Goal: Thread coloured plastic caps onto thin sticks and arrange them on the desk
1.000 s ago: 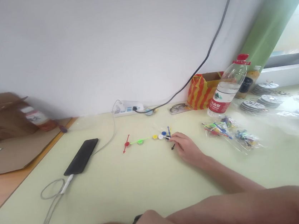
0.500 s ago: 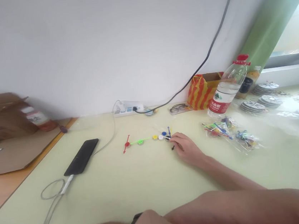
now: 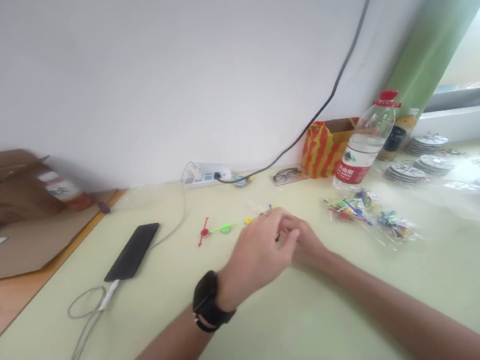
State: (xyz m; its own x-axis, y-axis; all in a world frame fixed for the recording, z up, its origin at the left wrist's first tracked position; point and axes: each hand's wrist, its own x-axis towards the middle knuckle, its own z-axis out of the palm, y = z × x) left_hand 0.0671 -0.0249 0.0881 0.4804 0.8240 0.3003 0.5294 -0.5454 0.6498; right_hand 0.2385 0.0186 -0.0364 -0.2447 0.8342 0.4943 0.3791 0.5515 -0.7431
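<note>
One pale green tabletop (image 3: pixel 152 323) lies beneath the water bottle (image 3: pixel 360 149). Far left of the bottle stands an open brown cardboard box (image 3: pixel 12 200); just behind and left of the bottle is a striped red-and-yellow bag (image 3: pixel 321 147), contents hidden. The bottle itself is clear plastic, red-capped, with clear liquid inside. Left of it and nearer, the left hand (image 3: pixel 259 250) overlaps the right hand (image 3: pixel 305 239); the left thumb stands off its fingers, but the fingertips are covered, so how tightly either hand grips, and on what, I cannot tell. Before the bottle, crinkled transparent packets (image 3: pixel 395 226) hold coloured pointers. Left of the bottle, plastic pieces with round hubs line up beyond the left hand: a red spinner (image 3: pixel 204 232), double-arrowed, a green spinner (image 3: pixel 225 228), and a yellow hub (image 3: pixel 248 220) nearest the grip. A black arrowhead (image 3: pixel 277 237) shows between the hands.
</note>
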